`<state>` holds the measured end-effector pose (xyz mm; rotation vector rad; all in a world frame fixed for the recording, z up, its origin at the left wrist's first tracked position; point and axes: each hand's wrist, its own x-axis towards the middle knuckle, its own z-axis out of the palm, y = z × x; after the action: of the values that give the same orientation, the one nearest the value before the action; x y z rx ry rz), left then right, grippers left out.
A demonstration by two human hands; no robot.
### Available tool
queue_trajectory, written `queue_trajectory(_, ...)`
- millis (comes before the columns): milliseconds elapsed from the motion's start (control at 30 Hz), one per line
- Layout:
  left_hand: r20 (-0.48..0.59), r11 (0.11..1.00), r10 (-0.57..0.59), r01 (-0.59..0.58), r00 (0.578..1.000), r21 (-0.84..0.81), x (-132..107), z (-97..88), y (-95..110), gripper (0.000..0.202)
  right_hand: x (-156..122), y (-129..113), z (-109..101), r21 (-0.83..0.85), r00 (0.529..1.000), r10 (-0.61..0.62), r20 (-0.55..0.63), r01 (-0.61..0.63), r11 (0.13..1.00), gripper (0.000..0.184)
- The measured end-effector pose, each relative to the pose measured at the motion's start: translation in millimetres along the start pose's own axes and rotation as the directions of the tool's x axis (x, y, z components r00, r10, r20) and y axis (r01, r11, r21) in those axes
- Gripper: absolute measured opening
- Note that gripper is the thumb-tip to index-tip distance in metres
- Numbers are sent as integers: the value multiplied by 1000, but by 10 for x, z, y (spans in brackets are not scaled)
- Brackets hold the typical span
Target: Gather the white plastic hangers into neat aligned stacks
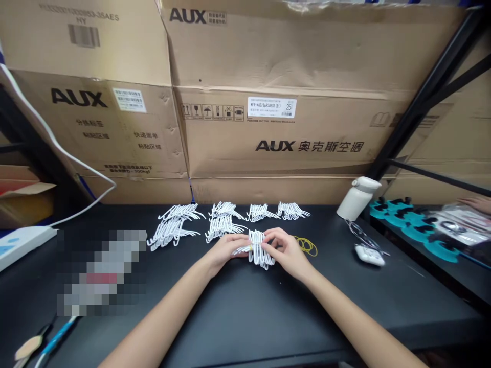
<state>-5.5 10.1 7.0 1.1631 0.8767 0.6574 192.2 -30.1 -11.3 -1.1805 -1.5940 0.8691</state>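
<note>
Over the middle of the black table, a bundle of white hooks (261,255) sits between my two hands. My left hand (229,249) is closed on its left side, where a bit of yellow band shows around the hooks. From the right, the fingers of my right hand (286,250) grip the same bundle. Yellow rubber bands (307,246) lie just beyond my right hand. Behind my hands, several piles of similar white hooks (220,227) rest in two rows, their curved ends mostly facing the same way.
Large cardboard boxes (307,61) form a wall behind the table (238,317). To the right stand a white bottle (355,199), glasses (362,235) and a white case (369,255). Teal parts (418,230) lie farther right, near another person's hand (479,204). A power strip (26,245) is left.
</note>
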Motion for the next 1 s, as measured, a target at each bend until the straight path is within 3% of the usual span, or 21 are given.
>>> queue_trajectory(300, -48, 998, -1, -2, 999, -69, 2, -14, 12, 33, -6, -22, -8, -48, 1000, -16, -2, 16, 999, 21)
queue_trajectory(567, -66, 970, -7, -9, 998, -243, 48, -58, -60, 26, 7, 39, 2, -87, 1000, -10, -22, 8, 996, 21)
queue_trajectory(833, -97, 996, 64, -70, 993, -52, 41, 22, -91, 46, 19, 67, 18, -90, 998, 9, -68, -16, 996, 20)
queue_trajectory(1000, -143, 989, 147, -148, 979, 5, 90, 26, -141, 45, 22, 43, 6, -86, 998, 7, -69, -13, 996, 18)
